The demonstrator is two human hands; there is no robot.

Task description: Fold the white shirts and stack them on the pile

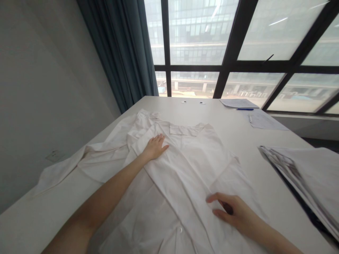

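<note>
A large white counter (238, 137) fills the lower part of the view, running up to a window wall (227, 53) with dark frames and a blue curtain (124, 53) at its left. One white garment (185, 169), a shirt or coat with a collar, lies spread on the counter in front of the person, one sleeve trailing off toward the left edge. At the right edge of the counter lies one stack of printed sheets (304, 176). Farther back near the window are two loose papers (249, 111) and one blue pen (245, 109) between them, and two small round fittings (192, 102) are set in the counter top.

The left hand (155, 146) lies flat and fully open, palm down, pressing on the garment just below its collar. The right hand (233, 210) rests on the lower right part of the garment, its fingers loosely curled, the fingertips touching the cloth; whether it pinches a fold cannot be told.
</note>
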